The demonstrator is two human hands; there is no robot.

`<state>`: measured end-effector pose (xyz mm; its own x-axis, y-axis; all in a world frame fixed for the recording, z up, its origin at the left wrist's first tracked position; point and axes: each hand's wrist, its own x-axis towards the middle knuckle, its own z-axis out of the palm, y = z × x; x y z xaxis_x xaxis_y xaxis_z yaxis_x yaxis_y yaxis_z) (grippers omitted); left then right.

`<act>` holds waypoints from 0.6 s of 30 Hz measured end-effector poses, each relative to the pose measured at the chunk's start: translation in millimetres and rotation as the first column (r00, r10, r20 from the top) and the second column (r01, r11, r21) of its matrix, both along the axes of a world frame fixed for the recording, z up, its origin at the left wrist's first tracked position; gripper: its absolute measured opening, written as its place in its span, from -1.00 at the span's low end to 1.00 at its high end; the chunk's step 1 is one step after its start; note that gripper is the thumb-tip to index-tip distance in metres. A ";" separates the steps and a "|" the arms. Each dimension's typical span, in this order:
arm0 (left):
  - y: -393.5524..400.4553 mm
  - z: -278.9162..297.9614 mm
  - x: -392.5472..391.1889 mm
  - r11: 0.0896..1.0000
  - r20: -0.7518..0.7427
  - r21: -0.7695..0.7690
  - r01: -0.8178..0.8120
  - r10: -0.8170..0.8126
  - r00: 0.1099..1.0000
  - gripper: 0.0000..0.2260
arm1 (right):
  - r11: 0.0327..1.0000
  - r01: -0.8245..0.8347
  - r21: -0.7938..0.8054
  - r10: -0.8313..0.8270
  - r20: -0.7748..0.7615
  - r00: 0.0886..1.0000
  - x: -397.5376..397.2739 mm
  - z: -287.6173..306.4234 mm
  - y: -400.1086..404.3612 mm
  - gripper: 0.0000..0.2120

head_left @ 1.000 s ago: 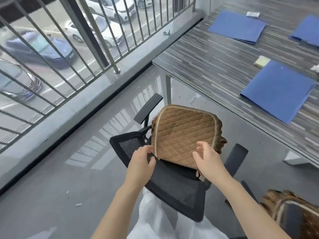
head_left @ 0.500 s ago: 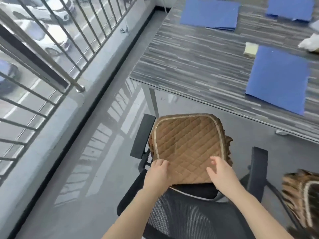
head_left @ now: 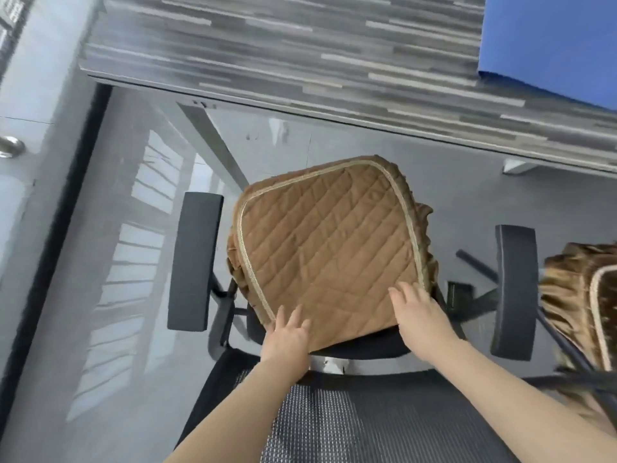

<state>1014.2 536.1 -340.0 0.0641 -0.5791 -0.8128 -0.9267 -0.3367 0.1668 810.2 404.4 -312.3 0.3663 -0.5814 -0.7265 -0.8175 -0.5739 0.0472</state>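
While the black mesh chair back (head_left: 367, 426) fills the near edge of the view, both hands are laid on the brown quilted square seat cushion (head_left: 327, 248) just past it. The left hand (head_left: 287, 332) has its fingers spread flat on the near left corner, and the right hand (head_left: 420, 315) lies with straight fingers on the near right edge, so neither one is actually gripping anything, just pressing. Half a second ago the left fingers looked curled at the edge; now they're flattened out.

The cushion sits on the seat between the two black padded armrests (head_left: 195, 259), slightly skewed, far corner tipped right. The view has also dropped: the railing is gone from sight. Off to the right there's a second brown frilled cushion (head_left: 581, 295). Furthest out, the grey striped table (head_left: 300, 45) with a blue sheet (head_left: 547, 45) on it.
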 end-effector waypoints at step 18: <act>-28.7 -99.3 -40.6 0.957 0.050 -0.142 0.253 -0.248 0.967 0.02 | 0.934 -0.354 -0.045 0.340 -0.195 0.920 -37.9 -115.8 -20.6 0.15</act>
<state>973.7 507.4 -439.3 -0.0740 -0.6918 -0.7183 -0.9838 -0.0671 0.1660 772.2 383.7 -428.1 0.4219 -0.4990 -0.7570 -0.5409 -0.8086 0.2315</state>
